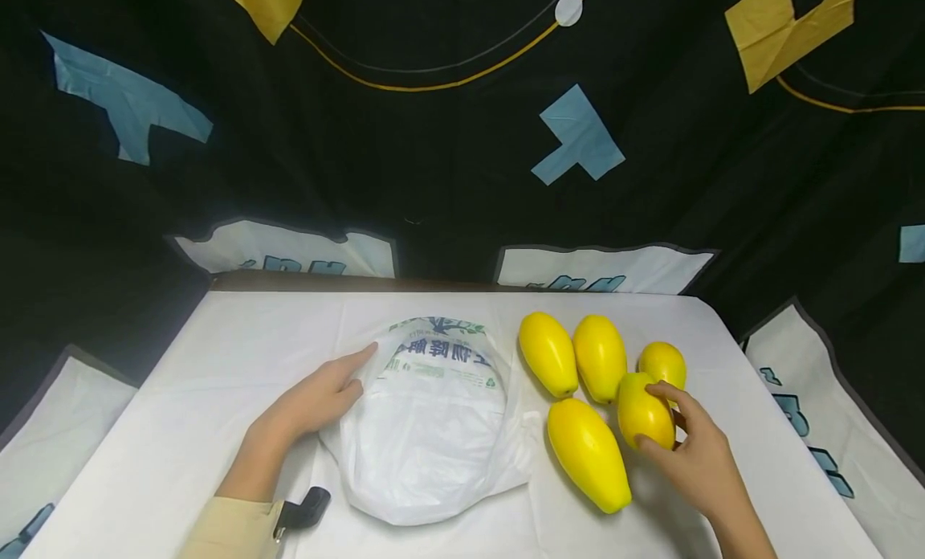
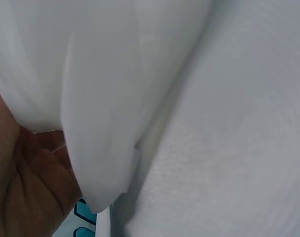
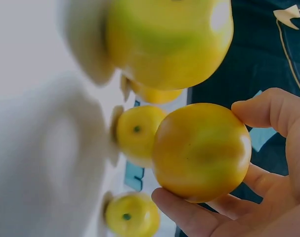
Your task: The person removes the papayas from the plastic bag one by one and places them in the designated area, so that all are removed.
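Observation:
My right hand (image 1: 694,454) grips a smooth yellow papaya (image 1: 645,412) with a greenish tinge, thumb on one side and fingers on the other. In the right wrist view this papaya (image 3: 201,153) appears raised off the white surface. My left hand (image 1: 314,398) touches the left side of a bulging white plastic bag (image 1: 433,430) with green and blue print, its index finger stretched along it. The bag's folds (image 2: 100,108) cover part of the left fingers in the left wrist view. What the bag contains is hidden.
Between bag and right hand lies a long papaya (image 1: 588,454). Behind it are two more, a left papaya (image 1: 548,354) and a middle papaya (image 1: 600,358); another papaya (image 1: 662,364) sits behind the held one. A black patterned cloth (image 1: 433,181) hangs beyond the white table (image 1: 253,326).

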`<state>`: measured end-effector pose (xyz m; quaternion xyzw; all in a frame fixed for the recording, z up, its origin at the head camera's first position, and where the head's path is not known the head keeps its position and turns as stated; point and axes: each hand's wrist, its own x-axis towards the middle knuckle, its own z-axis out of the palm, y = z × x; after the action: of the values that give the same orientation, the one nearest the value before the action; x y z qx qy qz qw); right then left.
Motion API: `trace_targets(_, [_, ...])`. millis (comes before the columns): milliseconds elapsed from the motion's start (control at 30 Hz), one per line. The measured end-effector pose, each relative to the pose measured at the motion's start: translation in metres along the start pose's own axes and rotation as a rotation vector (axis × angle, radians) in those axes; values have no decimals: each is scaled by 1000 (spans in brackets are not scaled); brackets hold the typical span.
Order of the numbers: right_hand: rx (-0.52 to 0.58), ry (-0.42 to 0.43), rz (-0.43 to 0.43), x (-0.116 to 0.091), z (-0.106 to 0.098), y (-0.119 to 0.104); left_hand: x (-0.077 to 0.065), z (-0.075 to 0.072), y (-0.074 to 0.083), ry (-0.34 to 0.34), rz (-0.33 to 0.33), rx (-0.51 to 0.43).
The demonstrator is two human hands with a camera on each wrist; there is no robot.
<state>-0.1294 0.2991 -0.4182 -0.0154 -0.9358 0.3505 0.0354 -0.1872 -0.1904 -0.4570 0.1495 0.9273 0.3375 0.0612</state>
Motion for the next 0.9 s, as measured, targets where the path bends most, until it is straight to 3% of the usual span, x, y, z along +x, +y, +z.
trace_targets(300, [-41,-103,53,-6,8,19,-1,-1,-2,-1,-7,6])
trace_targets(533, [-54,-163,141,-10,11,23,1,0,-1,-10,9,0])
trace_targets(767, [-83,-164,128,-10,8,20,0,0,2,-25,14,22])
trace_targets(900, [-97,-63,99,-11,1,7,-2,-2,6,34,28,90])
